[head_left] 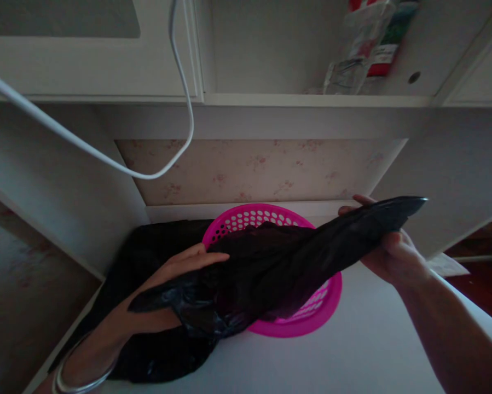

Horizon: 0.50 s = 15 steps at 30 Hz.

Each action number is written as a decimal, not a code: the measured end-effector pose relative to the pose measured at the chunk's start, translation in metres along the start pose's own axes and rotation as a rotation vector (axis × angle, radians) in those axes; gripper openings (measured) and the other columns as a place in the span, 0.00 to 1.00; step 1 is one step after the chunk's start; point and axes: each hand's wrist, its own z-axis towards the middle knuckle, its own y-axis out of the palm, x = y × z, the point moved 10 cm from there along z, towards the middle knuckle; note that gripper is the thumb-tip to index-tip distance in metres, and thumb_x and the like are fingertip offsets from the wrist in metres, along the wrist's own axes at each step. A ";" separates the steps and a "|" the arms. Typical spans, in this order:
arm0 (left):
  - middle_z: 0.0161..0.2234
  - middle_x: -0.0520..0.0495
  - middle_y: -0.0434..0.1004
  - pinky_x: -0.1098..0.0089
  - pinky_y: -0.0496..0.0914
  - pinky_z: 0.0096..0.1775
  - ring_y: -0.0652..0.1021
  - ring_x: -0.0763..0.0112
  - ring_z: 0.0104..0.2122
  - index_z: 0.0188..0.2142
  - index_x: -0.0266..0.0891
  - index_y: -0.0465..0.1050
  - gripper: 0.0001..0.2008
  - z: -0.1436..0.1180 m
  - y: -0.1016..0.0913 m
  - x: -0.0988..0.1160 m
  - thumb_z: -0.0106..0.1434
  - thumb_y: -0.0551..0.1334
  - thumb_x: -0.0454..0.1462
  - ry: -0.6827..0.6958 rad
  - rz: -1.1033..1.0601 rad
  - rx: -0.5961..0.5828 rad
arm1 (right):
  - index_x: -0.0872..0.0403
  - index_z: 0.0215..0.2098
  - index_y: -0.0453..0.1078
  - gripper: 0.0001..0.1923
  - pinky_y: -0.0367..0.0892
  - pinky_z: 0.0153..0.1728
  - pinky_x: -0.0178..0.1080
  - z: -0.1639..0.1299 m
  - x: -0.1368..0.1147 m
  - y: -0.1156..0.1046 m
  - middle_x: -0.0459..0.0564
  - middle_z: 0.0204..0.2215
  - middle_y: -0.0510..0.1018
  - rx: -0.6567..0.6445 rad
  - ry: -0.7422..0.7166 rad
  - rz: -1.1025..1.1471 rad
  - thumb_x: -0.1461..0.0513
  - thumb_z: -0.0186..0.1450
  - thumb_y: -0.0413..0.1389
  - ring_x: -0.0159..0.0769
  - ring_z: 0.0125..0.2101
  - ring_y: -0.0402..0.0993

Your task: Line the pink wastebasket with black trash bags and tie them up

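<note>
Head view: a person stretches a crumpled black plastic bag [270,262] between two bare hands above a white desk top [352,350]. The right hand [387,249] is closed around the bag's far end, fingers curled underneath and thumb over the top, so that a stiff tip of plastic juts out past the grip. The left hand [180,262], with silver bangles [77,380] on its wrist, lies with fingers nearly straight and together along the bag's other end; whether it grips from below cannot be told, since the plastic hides the palm. Between the two hands the bag sags across a bright pink perforated plastic basket [311,312], which rests on the desk just under its middle. As far as can be judged, the bag is drawn out lengthwise but not yet opened or fitted: no mouth is visible, and the basket's rim shows bare on both sides. Under and behind the left forearm lies a second heap of dark plastic or cloth [147,355]; which one cannot be told. Beyond the hands the desk ends at a floral-papered back panel [254,169] set in a white alcove. A white cable [106,158] loops down above the left hand, and clear packaged goods [364,49] stand on a shelf above the right. The room is dim.
</note>
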 end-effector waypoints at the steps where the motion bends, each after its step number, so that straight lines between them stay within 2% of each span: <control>1: 0.37 0.49 0.77 0.69 0.74 0.37 0.79 0.65 0.35 0.53 0.54 0.84 0.14 0.001 0.003 0.005 0.68 0.67 0.42 0.012 0.040 -0.024 | 0.39 0.57 0.78 0.46 0.84 0.40 0.45 -0.003 0.003 0.007 0.47 0.45 0.87 -0.085 0.019 -0.086 0.45 0.41 0.80 0.47 0.40 0.87; 2: 0.34 0.51 0.74 0.71 0.72 0.35 0.78 0.67 0.33 0.49 0.54 0.85 0.11 0.002 0.004 0.011 0.70 0.65 0.40 0.032 0.074 -0.037 | 0.41 0.55 0.79 0.45 0.85 0.39 0.48 -0.007 0.006 0.010 0.49 0.44 0.88 -0.138 0.035 -0.205 0.46 0.39 0.81 0.50 0.39 0.87; 3: 0.32 0.52 0.71 0.72 0.70 0.33 0.76 0.69 0.31 0.45 0.52 0.85 0.10 0.002 0.004 0.016 0.71 0.64 0.38 0.055 0.102 -0.031 | 0.44 0.49 0.82 0.39 0.85 0.37 0.48 -0.009 0.008 0.008 0.51 0.40 0.89 -0.146 0.044 -0.329 0.49 0.40 0.81 0.50 0.36 0.87; 5: 0.35 0.51 0.71 0.72 0.69 0.36 0.76 0.69 0.34 0.37 0.47 0.82 0.05 0.002 -0.004 0.027 0.69 0.66 0.35 0.111 0.129 0.038 | 0.47 0.35 0.83 0.22 0.84 0.33 0.45 -0.011 0.006 -0.005 0.49 0.32 0.88 -0.037 0.030 -0.468 0.52 0.45 0.80 0.47 0.30 0.85; 6: 0.38 0.50 0.72 0.71 0.70 0.40 0.76 0.69 0.36 0.37 0.45 0.79 0.04 0.001 -0.008 0.030 0.69 0.66 0.35 0.122 0.115 0.072 | 0.48 0.31 0.82 0.18 0.83 0.33 0.44 -0.011 0.004 -0.012 0.48 0.30 0.87 0.035 0.019 -0.452 0.52 0.47 0.79 0.45 0.29 0.84; 8: 0.42 0.49 0.74 0.69 0.72 0.45 0.76 0.68 0.39 0.38 0.45 0.75 0.03 -0.002 -0.012 0.026 0.71 0.64 0.35 0.088 0.014 0.113 | 0.45 0.31 0.82 0.15 0.84 0.35 0.42 -0.012 0.001 -0.019 0.44 0.30 0.87 0.128 0.009 -0.296 0.52 0.49 0.76 0.43 0.30 0.84; 10: 0.38 0.51 0.73 0.72 0.73 0.40 0.74 0.70 0.35 0.40 0.47 0.73 0.02 -0.005 -0.011 0.013 0.72 0.63 0.38 0.009 -0.127 0.141 | 0.43 0.34 0.82 0.10 0.84 0.38 0.44 -0.011 0.000 -0.018 0.42 0.33 0.87 0.145 0.011 -0.146 0.55 0.53 0.72 0.45 0.34 0.86; 12: 0.34 0.54 0.71 0.76 0.70 0.30 0.71 0.71 0.30 0.41 0.49 0.73 0.04 -0.008 -0.013 -0.002 0.70 0.67 0.41 -0.066 -0.259 0.236 | 0.41 0.34 0.81 0.07 0.84 0.42 0.48 -0.011 -0.004 -0.017 0.40 0.35 0.88 0.175 -0.007 -0.045 0.59 0.56 0.67 0.47 0.38 0.86; 13: 0.34 0.53 0.72 0.76 0.69 0.28 0.71 0.71 0.29 0.42 0.49 0.75 0.06 -0.010 -0.013 -0.009 0.68 0.69 0.42 -0.104 -0.318 0.285 | 0.40 0.34 0.81 0.08 0.84 0.45 0.49 -0.012 -0.005 -0.018 0.39 0.35 0.88 0.204 -0.018 0.003 0.62 0.57 0.65 0.47 0.39 0.86; 15: 0.38 0.52 0.76 0.74 0.72 0.31 0.75 0.69 0.32 0.43 0.50 0.79 0.10 -0.010 -0.009 -0.020 0.64 0.74 0.44 -0.193 -0.448 0.338 | 0.39 0.33 0.80 0.11 0.83 0.49 0.48 -0.016 -0.007 -0.020 0.36 0.34 0.87 0.256 -0.019 0.088 0.65 0.58 0.63 0.45 0.42 0.86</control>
